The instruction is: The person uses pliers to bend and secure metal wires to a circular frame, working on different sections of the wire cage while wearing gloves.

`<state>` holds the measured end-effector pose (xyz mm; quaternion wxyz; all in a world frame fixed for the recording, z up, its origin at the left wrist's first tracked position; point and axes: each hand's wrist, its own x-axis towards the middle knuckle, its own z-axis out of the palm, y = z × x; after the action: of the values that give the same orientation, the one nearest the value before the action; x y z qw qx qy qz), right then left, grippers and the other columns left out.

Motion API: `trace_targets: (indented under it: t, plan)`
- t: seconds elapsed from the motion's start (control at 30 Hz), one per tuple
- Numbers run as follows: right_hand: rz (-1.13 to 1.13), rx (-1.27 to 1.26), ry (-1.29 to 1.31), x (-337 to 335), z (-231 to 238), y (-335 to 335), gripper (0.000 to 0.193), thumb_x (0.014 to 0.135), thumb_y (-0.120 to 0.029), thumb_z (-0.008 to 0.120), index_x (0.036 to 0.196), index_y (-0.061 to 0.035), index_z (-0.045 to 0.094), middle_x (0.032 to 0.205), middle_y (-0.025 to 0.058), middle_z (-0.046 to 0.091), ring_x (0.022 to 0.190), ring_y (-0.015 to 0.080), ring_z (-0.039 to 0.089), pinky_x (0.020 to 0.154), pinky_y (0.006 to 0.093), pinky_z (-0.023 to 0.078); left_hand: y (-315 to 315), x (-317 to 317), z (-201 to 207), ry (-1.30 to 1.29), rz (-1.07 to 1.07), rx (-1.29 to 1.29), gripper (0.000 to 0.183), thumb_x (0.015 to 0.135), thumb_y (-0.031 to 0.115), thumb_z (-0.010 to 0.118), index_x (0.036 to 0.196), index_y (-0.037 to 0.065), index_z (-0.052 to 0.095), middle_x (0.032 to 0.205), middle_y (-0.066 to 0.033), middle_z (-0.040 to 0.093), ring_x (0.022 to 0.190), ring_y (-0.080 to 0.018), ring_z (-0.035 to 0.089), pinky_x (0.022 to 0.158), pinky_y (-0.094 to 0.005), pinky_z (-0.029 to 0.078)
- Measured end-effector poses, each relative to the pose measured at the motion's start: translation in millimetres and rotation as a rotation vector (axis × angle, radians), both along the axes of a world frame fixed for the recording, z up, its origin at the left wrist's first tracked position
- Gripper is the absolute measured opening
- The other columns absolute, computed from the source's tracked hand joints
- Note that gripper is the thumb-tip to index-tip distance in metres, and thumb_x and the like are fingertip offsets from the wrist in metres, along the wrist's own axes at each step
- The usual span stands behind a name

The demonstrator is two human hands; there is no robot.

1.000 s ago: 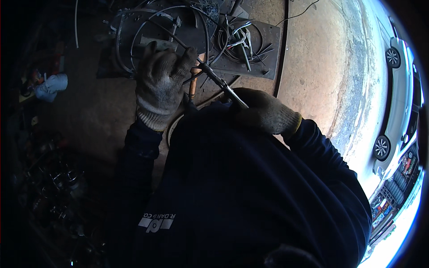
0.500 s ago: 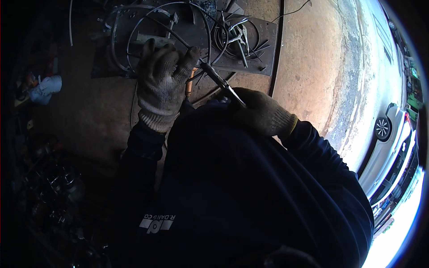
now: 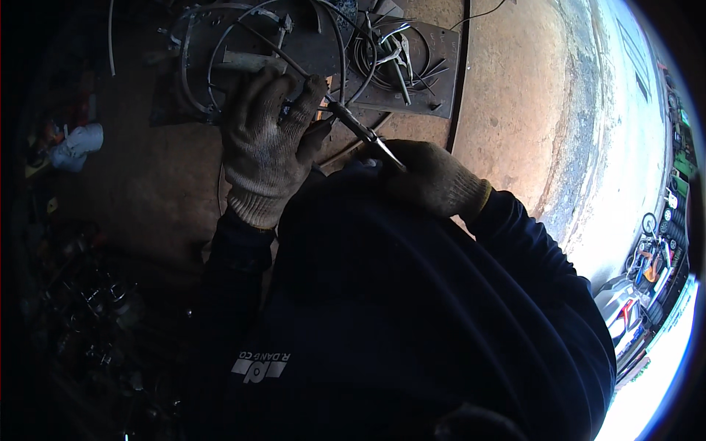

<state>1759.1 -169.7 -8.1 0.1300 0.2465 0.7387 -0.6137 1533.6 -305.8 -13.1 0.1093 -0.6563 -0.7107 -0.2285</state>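
My right hand (image 3: 434, 176), in a knitted work glove, is closed around a pair of pliers (image 3: 360, 132) with silver handles. Their dark jaws point up and left, meeting thin metal rod near my left fingertips. My left hand (image 3: 268, 140), gloved alike, is bent over the near side of a large metal hoop (image 3: 342, 44). Its index finger reaches a rod (image 3: 276, 51) crossing the hoop, while the other fingertips curl out of sight. What they grip is hidden. A bit of an orange handle (image 3: 322, 110) shows between my left hand and the pliers.
Dark metal plates (image 3: 434, 103) lie on the brown floor (image 3: 507, 88). One bears coiled rod and locking pliers (image 3: 399, 59). A white object (image 3: 87, 137) is at the left, and dark metal clutter (image 3: 95, 301) lies lower left. A vehicle (image 3: 618, 309) stands outside at the right.
My left hand has shifted slightly, its thumb now showing and covering most of the orange handle. The right hand still holds the pliers in nearly the same place. Outside, a white car has left view.
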Motion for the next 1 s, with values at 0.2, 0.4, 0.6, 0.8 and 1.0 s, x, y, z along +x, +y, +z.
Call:
trace_targets:
  t: [0.2, 0.4, 0.6, 0.8, 1.0]
  plan:
    - [0.003, -0.032, 0.032, 0, -1, 2, 0.04, 0.089, -0.021, 0.067, 0.122, 0.0012, 0.067, 0.111, 0.0196, 0.072, 0.105, 0.0288, 0.07, 0.096, 0.0395, 0.054, 2, -8, -3, 0.112, -0.021, 0.039, 0.048, 0.089, 0.043, 0.07, 0.131, 0.022, 0.067, 0.105, -0.004, 0.056, 0.109, -0.0264, 0.056, 0.096, -0.0474, 0.05]
    - [0.014, 0.055, 0.114, 4, -16, 2, 0.039, 0.09, -0.021, 0.067, 0.121, 0.002, 0.066, 0.107, 0.0193, 0.072, 0.103, 0.0291, 0.071, 0.094, 0.0391, 0.055, 7, -12, 1, 0.136, -0.048, 0.025, 0.05, 0.086, 0.043, 0.073, 0.131, 0.024, 0.067, 0.1, -0.0012, 0.056, 0.104, -0.0238, 0.057, 0.095, -0.0451, 0.051]
    - [-0.003, 0.027, 0.097, 9, -10, 13, 0.046, 0.086, -0.013, 0.066, 0.131, -0.002, 0.063, 0.118, 0.0156, 0.07, 0.109, 0.0244, 0.068, 0.099, 0.0378, 0.053, 12, -10, 3, 0.143, -0.02, 0.033, 0.055, 0.082, 0.044, 0.078, 0.132, 0.024, 0.066, 0.104, -0.0008, 0.059, 0.102, -0.0222, 0.059, 0.093, -0.0425, 0.053]
    - [-0.201, -0.542, 0.316, 25, 19, 23, 0.079, 0.085, -0.025, 0.071, 0.152, 0.0009, 0.04, 0.127, 0.0174, 0.064, 0.114, 0.0255, 0.064, 0.093, 0.0375, 0.057, 21, -29, 13, 0.089, -0.092, 0.052, 0.065, 0.076, 0.042, 0.086, 0.133, 0.018, 0.065, 0.108, -0.0026, 0.063, 0.103, -0.0227, 0.061, 0.089, -0.0404, 0.054]
    - [-0.287, -0.728, 0.463, 28, 28, 13, 0.088, 0.084, -0.027, 0.075, 0.156, 0.0017, 0.033, 0.117, 0.0096, 0.061, 0.101, 0.0145, 0.06, 0.087, 0.0292, 0.053, 20, -30, 28, 0.05, -0.102, 0.023, 0.061, 0.072, 0.019, 0.088, 0.128, 0.01, 0.067, 0.121, -0.0068, 0.064, 0.104, -0.0264, 0.062, 0.085, -0.0404, 0.055]
